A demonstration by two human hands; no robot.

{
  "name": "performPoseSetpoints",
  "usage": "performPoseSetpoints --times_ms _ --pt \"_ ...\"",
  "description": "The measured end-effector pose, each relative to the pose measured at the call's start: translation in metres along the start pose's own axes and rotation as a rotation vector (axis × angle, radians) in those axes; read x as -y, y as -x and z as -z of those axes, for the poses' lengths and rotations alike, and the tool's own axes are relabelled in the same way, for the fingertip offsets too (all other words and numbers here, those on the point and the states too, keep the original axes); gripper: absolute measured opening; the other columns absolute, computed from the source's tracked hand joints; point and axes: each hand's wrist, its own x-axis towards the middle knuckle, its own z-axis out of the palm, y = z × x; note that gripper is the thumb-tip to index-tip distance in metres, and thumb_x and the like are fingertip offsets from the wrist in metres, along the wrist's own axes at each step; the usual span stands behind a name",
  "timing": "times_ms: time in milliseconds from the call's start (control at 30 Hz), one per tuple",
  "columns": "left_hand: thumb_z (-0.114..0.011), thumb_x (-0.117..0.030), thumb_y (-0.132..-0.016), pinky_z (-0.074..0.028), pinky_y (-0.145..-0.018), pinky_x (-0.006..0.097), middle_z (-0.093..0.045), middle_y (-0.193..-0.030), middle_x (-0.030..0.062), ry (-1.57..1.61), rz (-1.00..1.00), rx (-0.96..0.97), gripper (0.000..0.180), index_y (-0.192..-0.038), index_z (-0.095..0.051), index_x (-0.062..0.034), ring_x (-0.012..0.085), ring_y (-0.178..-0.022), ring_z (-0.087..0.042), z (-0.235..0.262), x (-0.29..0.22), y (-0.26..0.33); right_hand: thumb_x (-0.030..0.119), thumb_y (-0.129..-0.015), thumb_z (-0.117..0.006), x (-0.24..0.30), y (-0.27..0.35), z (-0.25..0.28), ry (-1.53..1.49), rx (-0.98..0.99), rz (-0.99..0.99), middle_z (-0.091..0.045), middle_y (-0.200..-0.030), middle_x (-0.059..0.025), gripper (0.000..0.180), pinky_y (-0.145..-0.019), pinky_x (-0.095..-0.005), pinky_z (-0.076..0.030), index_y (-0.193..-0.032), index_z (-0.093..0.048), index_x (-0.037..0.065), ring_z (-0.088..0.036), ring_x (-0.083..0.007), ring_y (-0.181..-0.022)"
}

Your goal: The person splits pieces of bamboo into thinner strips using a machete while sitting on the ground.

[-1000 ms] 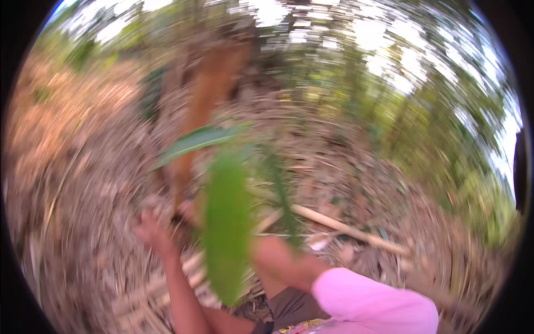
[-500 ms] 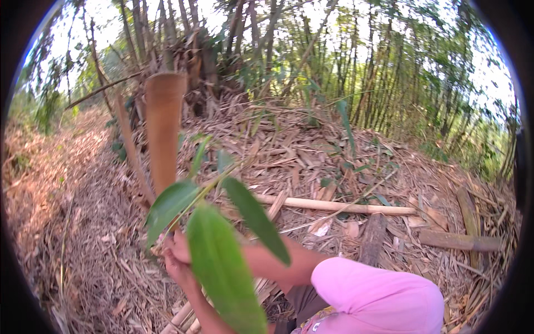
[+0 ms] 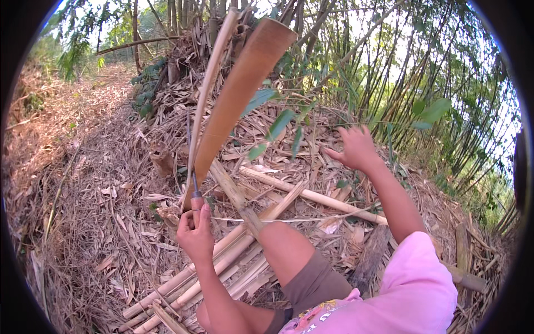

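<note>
A tall split length of brown bamboo (image 3: 239,94) leans up to the right in front of me, its wide end raised. Beside it rises a thinner, paler strip (image 3: 208,89), apart at the top and close to it lower down. My left hand (image 3: 196,236) is closed around the wooden handle of a knife (image 3: 197,204). The knife's dark blade stands upright near the bamboo's lower part, mostly hidden by the strips. Out to the right, my right hand (image 3: 356,147) has its fingers spread and holds nothing. Near it are a leafy green twig (image 3: 286,125) and another green leaf (image 3: 435,111).
Several split bamboo poles (image 3: 208,261) lie by my bent knee. A pale pole (image 3: 311,195) crosses the ground ahead, and a dark log (image 3: 370,259) lies to its right. Dry leaf litter (image 3: 100,222) covers the ground. Bamboo stems (image 3: 411,72) stand behind.
My right hand has left the bamboo's base and swung out to the right. Green leaves that hung close before me are now farther off. The bamboo leans more to the right in view.
</note>
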Motion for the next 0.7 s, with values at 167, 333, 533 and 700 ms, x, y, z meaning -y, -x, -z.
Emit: performPoseSetpoints --times_ms 167,333,533,700 --pt "-0.076 -0.029 -0.09 -0.029 -0.043 0.022 -0.052 -0.057 -0.0039 0.019 -0.005 -0.024 0.03 -0.092 -0.065 -0.0003 0.0028 -0.046 -0.043 -0.002 0.0 0.002 0.046 -0.093 -0.063 -0.006 0.113 -0.103 -0.444 -0.114 0.17 -0.07 -0.084 -0.012 0.042 -0.064 -0.0404 -0.053 -0.107 -0.066 0.007 -0.069 -0.0271 -0.07" --pt "-0.071 -0.029 -0.094 -0.027 -0.034 0.023 -0.048 -0.053 -0.0016 -0.013 0.003 0.001 0.029 -0.087 -0.06 -0.0025 0.0055 -0.036 -0.04 0.004 -0.01 0.008 0.02 -0.095 -0.065 0.049 0.146 -0.101 -0.805 -0.42 -0.076 -0.068 -0.084 -0.0098 0.014 -0.055 -0.0349 -0.05 -0.097 -0.068 0.007 -0.066 -0.0271 -0.067" --pt "-0.067 -0.029 -0.096 -0.027 -0.034 0.023 -0.048 -0.055 -0.0006 -0.069 -0.043 -0.005 0.028 -0.092 -0.062 -0.0017 0.0059 -0.036 -0.039 0.019 -0.009 0.011 0.018 -0.097 -0.061 0.033 0.083 -0.113 -0.919 -0.582 -0.276 -0.066 -0.073 -0.013 0.013 -0.057 -0.0409 -0.049 -0.094 -0.067 0.007 -0.063 -0.0328 -0.061" --pt "-0.066 -0.03 -0.097 -0.027 -0.033 0.024 -0.047 -0.053 -0.0004 -0.081 -0.021 0.003 0.029 -0.094 -0.058 -0.0014 0.0067 -0.035 -0.039 0.032 -0.001 0.009 0.029 -0.099 -0.058 0.022 0.026 -0.143 -1.083 -0.395 -0.803 -0.065 -0.071 -0.0179 0.032 -0.062 -0.0436 -0.048 -0.081 -0.068 0.005 -0.065 -0.0366 -0.067"
